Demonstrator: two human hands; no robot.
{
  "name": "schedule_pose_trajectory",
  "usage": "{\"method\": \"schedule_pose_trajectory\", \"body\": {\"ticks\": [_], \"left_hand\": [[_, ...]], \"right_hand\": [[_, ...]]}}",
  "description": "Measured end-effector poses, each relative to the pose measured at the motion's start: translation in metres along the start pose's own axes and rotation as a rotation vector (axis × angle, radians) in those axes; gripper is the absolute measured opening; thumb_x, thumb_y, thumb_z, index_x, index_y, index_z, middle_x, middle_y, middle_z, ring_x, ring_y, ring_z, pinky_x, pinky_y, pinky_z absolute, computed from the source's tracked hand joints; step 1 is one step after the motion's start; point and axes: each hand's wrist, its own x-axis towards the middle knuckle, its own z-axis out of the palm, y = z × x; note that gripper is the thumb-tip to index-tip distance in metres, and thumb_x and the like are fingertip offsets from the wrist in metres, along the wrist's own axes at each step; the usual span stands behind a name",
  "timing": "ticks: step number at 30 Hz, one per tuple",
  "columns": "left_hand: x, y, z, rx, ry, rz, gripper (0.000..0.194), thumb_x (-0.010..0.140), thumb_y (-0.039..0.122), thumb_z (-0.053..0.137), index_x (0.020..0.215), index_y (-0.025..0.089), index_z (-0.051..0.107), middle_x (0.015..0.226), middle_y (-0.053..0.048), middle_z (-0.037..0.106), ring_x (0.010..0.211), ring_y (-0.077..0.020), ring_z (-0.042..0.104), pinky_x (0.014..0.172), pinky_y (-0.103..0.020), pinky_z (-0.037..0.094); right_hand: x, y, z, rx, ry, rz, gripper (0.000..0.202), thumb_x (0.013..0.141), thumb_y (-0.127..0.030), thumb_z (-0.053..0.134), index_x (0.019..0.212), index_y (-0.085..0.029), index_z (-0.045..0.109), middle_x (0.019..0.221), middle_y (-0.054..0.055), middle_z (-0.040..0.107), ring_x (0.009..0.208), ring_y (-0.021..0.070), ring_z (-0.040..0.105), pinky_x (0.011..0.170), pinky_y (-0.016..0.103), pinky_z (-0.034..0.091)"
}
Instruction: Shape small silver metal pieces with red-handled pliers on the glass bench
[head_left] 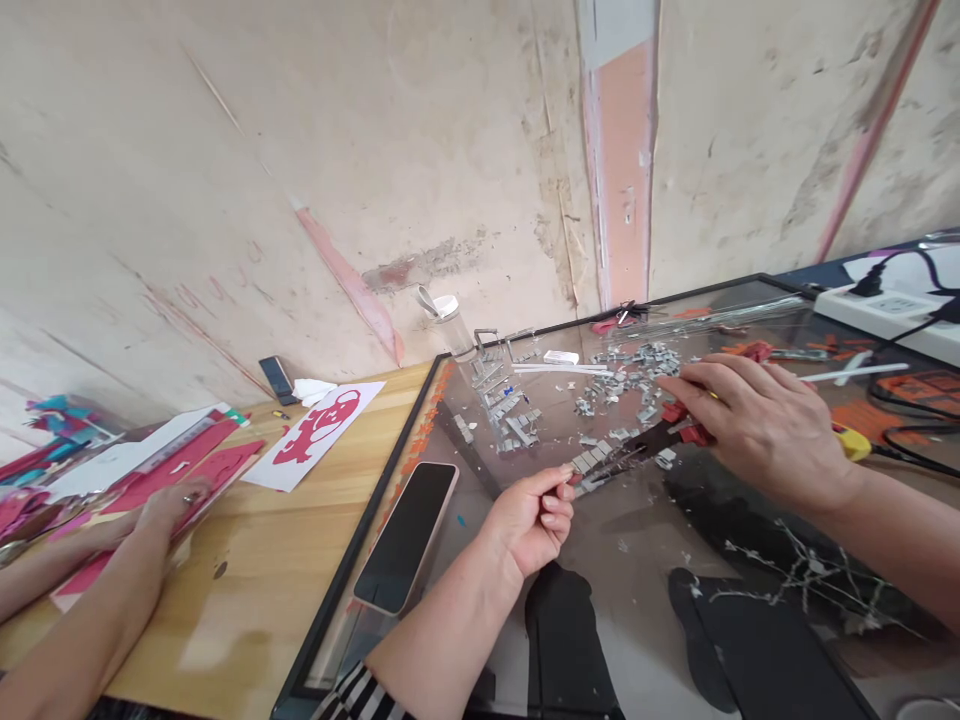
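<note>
My left hand [536, 515] is closed, pinching a strip of small grey metal-looking pieces [592, 457] between thumb and fingertips. Wrapped round the red handles of a pair of pliers [656, 438] is my right hand [765, 430]. The dark jaws of the pliers point left and meet the strip's far end; whether they grip it I cannot tell. Beyond both hands lies a loose heap of similar grey pieces [637, 375]. More short rows of grey pieces [517, 425] lie to the left on the glass tabletop [600, 620].
A phone [407, 535] lies left of my left forearm. A clear bottle [454, 325] stands near the wall. At right are a power strip [892, 315], black cables and thin silvery wires [810, 570]. On the wooden table, another person's hands [169, 510] rest on red paper, near a red paper-cut [319, 425].
</note>
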Motion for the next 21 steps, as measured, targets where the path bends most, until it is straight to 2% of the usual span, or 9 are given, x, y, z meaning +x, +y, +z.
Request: {"method": "schedule_pose_trajectory", "body": {"ticks": [4,12,21], "left_hand": [[-0.001,-0.0005,0.0,0.013,0.0,-0.012,0.008,0.081,0.011,0.054,0.075,0.006,0.055,0.053,0.005,0.043,0.034,0.0025,0.036,0.031,-0.006,0.023],[-0.0018,-0.0012,0.0011,0.019,-0.009,-0.035,0.008,0.08,0.012,0.056,0.073,0.007,0.054,0.053,0.005,0.042,0.034,0.0028,0.036,0.032,-0.005,0.022],[-0.0036,-0.0009,0.0028,0.005,-0.004,-0.058,0.011,0.083,0.011,0.052,0.074,0.005,0.054,0.052,0.005,0.042,0.033,0.0031,0.037,0.032,-0.005,0.022]], "right_hand": [[0.0011,0.0012,-0.0009,0.001,0.018,-0.014,0.031,0.081,-0.014,0.051,0.111,-0.018,0.059,0.104,0.009,0.063,0.096,0.021,0.054,0.073,0.032,0.038],[0.002,0.0017,-0.0016,0.01,0.013,-0.02,0.025,0.081,-0.014,0.051,0.104,-0.018,0.061,0.099,0.008,0.064,0.092,0.0205,0.054,0.071,0.032,0.036],[0.0011,0.0023,0.0001,0.013,0.011,-0.019,0.021,0.083,-0.021,0.053,0.101,-0.02,0.062,0.098,0.006,0.065,0.089,0.0203,0.054,0.072,0.031,0.034]]}}
